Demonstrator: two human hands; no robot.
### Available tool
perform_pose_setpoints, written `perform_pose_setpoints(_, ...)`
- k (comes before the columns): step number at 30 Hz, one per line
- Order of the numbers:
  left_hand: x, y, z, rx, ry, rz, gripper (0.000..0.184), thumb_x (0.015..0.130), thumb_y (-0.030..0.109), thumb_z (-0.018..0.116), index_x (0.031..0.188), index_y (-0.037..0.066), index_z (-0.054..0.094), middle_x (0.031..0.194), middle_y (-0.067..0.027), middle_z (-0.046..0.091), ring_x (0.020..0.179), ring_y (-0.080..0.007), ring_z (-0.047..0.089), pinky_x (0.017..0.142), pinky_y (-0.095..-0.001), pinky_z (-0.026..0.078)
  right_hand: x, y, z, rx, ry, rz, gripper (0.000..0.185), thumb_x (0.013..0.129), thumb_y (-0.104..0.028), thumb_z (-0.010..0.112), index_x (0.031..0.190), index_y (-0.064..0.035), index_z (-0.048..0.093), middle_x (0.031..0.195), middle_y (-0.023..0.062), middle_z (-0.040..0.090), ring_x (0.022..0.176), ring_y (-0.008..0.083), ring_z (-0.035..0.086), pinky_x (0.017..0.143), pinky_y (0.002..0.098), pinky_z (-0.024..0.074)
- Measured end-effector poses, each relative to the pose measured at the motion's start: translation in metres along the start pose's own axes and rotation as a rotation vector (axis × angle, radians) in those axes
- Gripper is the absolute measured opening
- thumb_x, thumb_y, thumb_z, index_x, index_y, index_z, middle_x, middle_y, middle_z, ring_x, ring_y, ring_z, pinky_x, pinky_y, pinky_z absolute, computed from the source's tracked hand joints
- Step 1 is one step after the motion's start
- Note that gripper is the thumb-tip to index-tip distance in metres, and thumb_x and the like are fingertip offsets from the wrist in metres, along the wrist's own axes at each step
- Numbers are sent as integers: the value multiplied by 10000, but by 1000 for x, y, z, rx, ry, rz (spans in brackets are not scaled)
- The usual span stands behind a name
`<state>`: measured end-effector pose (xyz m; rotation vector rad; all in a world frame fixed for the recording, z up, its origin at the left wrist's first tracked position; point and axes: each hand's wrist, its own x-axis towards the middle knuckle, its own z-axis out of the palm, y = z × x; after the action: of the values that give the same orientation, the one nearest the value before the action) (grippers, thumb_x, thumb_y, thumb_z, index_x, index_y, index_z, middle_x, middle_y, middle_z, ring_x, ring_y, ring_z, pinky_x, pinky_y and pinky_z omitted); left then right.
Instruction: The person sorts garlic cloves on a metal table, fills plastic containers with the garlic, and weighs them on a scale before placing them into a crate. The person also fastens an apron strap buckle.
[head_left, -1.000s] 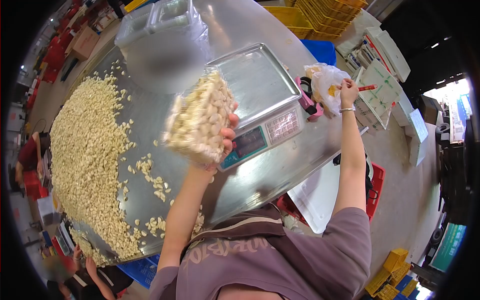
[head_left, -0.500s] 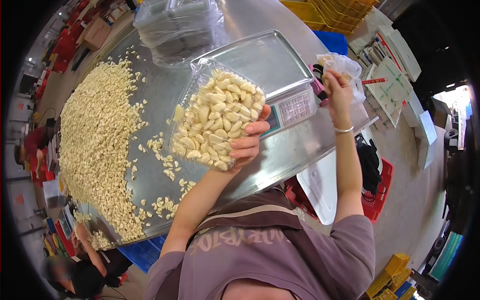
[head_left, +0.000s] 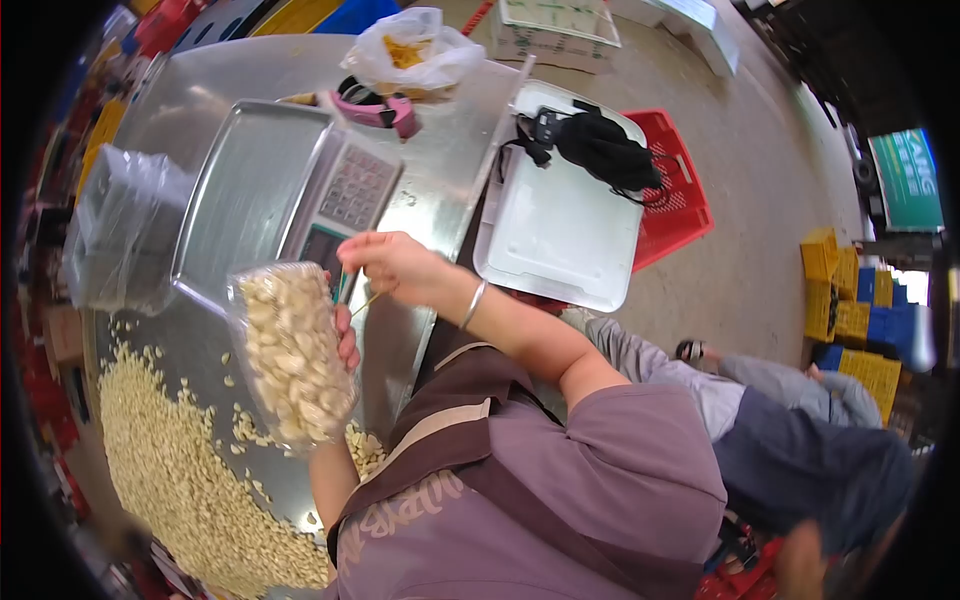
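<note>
My left hand (head_left: 346,338) is wrapped round the side of a clear plastic bag of peeled garlic cloves (head_left: 292,360), holding it up over the metal table. Close beside it, my right hand (head_left: 398,268) is pinched, with a thin yellow rubber band (head_left: 372,298) hanging from the fingers. Behind both hands is a digital scale (head_left: 358,185) with a steel pan (head_left: 250,185). A big heap of loose garlic cloves (head_left: 190,480) covers the table's left part.
A white bag with yellow contents (head_left: 405,50) and a pink-black strap (head_left: 380,108) lie beyond the scale. Plastic-wrapped trays (head_left: 125,230) stand left. Right of the table, a white lid (head_left: 565,230) bears a black bag (head_left: 605,150), near a red crate (head_left: 675,190). Another person (head_left: 800,450) is at right.
My right hand has come back from the white bag to beside the garlic bag, with a thin yellow band in its fingers. The view has turned right, and the garlic bag appears further left.
</note>
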<state>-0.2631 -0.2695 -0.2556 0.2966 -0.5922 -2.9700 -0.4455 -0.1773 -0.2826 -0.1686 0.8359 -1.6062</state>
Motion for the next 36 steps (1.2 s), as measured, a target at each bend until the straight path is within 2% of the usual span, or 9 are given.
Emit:
perform_pose_setpoints(4,6,-16,-18,701,411,-310,432,907,224,560,1270,4,481,1073,-82,595,916,-151,587,785,-306,509,-12,-72,-16,-117,-82,78,303,862,-155,613,1117,-70,475,942,193,669,447,10,276,381,172,260)
perform_pose_setpoints(6,22,-28,-3,1234,98,-301,418,962,285,484,1257,-10,469,1108,-73,581,990,-124,558,884,-264,451,-36,-82,4,-498,-271,-17,326,866,-222,640,1095,-41,496,872,160,687,475,22,411,428,167,316)
perform_pose_setpoints(8,21,-47,-3,892,263,-289,425,965,310,469,1243,-12,464,1120,-96,577,1020,-130,555,903,-259,442,-84,-97,25,-598,-413,-115,260,854,-170,662,1025,-1,562,862,114,684,776,104,653,612,207,470)
perform_pose_setpoints(13,11,-48,26,439,434,-102,456,966,337,426,1259,-14,420,1164,-156,554,1009,-209,603,850,-314,507,-146,-98,6,-433,-315,-175,281,839,-103,666,1049,6,515,995,115,646,820,69,591,617,199,462)
perform_pose_setpoints(17,8,-47,26,643,599,183,414,971,283,390,1260,-13,372,1172,-175,546,993,-242,617,816,-339,531,-132,-80,-1,-739,-38,-148,400,820,-138,695,1097,-22,430,952,58,598,698,55,533,601,175,407)
perform_pose_setpoints(22,41,-62,38,813,654,444,363,971,200,468,1272,49,334,1184,-126,520,1025,-158,546,849,-287,474,-84,-47,-42,-1064,101,-607,824,764,-224,758,1399,-30,271,1185,133,529,1074,225,518,900,325,442)
perform_pose_setpoints(23,49,-62,33,927,666,457,369,966,206,479,1271,54,339,1188,-123,514,1048,-154,524,868,-281,455,-79,-47,-48,-548,52,-206,796,733,-285,770,1351,-26,340,1174,183,531,970,212,578,829,331,479)
perform_pose_setpoints(25,59,-56,42,798,599,255,496,932,181,534,1344,49,291,1250,-151,469,1091,-185,508,908,-298,438,-70,-48,-61,-119,78,-138,698,773,-221,742,1324,-14,368,1156,159,545,998,186,560,833,322,482)
perform_pose_setpoints(36,21,-46,18,798,474,263,599,903,96,583,1415,44,276,1237,-128,473,1019,-153,564,867,-263,455,-14,-89,-51,-166,178,-234,483,826,-132,675,1213,13,424,1081,129,590,931,176,613,796,303,516)
